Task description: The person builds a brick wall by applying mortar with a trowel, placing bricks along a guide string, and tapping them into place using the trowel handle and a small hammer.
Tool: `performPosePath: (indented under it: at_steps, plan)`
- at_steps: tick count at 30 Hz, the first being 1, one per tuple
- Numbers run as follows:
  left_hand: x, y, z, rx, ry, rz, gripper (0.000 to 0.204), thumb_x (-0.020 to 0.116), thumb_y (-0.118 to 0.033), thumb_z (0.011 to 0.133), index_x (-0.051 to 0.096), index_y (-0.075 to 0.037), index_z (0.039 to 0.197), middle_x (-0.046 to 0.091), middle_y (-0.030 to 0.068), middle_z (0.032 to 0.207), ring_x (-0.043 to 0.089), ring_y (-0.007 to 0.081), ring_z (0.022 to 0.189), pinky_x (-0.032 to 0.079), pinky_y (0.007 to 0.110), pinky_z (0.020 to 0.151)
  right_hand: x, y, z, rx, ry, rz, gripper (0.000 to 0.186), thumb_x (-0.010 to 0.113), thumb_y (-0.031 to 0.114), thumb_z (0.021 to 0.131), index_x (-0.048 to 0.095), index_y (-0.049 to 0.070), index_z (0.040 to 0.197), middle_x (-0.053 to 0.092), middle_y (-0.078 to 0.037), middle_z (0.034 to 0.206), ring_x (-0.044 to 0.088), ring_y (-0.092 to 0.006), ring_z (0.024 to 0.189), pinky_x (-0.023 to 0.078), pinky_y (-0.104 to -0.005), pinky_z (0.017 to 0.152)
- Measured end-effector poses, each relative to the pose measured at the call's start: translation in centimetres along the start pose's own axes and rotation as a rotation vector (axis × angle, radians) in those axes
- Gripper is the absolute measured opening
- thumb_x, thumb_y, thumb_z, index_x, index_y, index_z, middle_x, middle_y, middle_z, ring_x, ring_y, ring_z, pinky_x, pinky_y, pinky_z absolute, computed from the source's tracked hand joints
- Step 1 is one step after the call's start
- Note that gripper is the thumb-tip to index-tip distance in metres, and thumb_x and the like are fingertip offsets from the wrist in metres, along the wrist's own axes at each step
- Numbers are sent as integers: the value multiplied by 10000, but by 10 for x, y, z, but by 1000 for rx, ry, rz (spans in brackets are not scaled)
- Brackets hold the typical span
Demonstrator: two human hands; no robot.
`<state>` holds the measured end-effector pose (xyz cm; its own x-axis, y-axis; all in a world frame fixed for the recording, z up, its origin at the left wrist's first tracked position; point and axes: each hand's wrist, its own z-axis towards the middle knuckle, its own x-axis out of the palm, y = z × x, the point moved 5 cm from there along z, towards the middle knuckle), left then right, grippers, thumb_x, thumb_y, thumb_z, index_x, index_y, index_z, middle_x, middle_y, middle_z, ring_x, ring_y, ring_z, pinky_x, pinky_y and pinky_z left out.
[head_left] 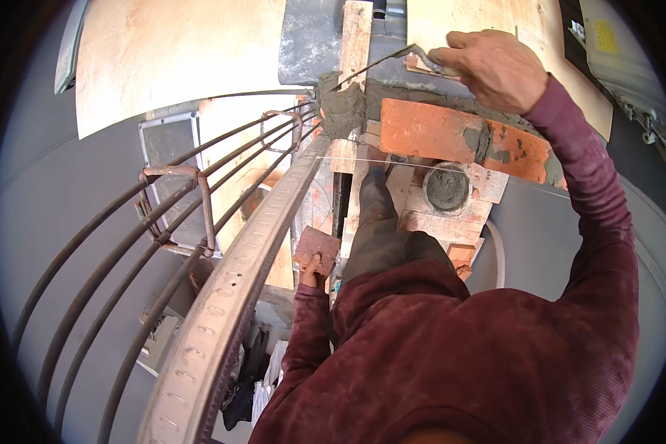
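I look down on a brick wall (451, 133) with grey mortar (342, 109) heaped at its near end, beside a rebar cage (163, 222). A mortar tub (448, 188) sits on bricks below. My right hand (496, 68) grips a trowel (377, 65) tight, blade in the mortar. My left hand (312, 272), low, clasps a brick (317, 249).

Right hand (492, 68) raised, grip closed; left hand (312, 272) low, clasping.
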<state>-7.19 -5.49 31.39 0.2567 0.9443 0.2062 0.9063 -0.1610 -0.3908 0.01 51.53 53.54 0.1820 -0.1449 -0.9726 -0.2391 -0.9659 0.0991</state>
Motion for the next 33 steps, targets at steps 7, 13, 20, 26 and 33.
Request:
performPosePath:
  at_steps: [7,13,20,26,33]
  plan:
    - [36,36,57,-58,101,402,525,753,-96,760,509,-95,1225,607,94,1112,623,250,999,565,409,796,-36,35,-290,550,111,589,449,630,19,704,567,-22,1147,631,-197,982,607,-363,866,474,-433,734]
    - [96,130,187,87,442,958,599,824,-106,690,513,-46,1198,606,92,1120,612,194,958,539,330,788,224,109,-453,1068,376,663,278,570,154,812,587,-20,1028,652,-226,867,639,-365,801,488,-466,777]
    - [75,267,374,184,170,1140,488,841,-85,672,574,-32,1077,646,85,1031,637,192,854,541,320,726,542,134,-408,1084,574,514,273,512,154,872,631,78,1106,650,-167,1119,632,-268,1055,500,-367,875]
    - [96,342,444,196,386,1253,510,853,-65,659,547,-22,1065,642,79,1051,617,187,919,519,321,818,660,107,-374,1184,463,579,277,526,122,879,656,81,1119,629,-123,1194,623,-277,1085,514,-372,874]
    - [90,387,484,175,214,1431,622,852,-158,674,513,31,1159,638,89,1050,605,196,924,490,297,803,734,146,-371,756,520,702,292,538,144,869,642,32,1118,593,-173,1234,514,-340,1214,477,-383,947]
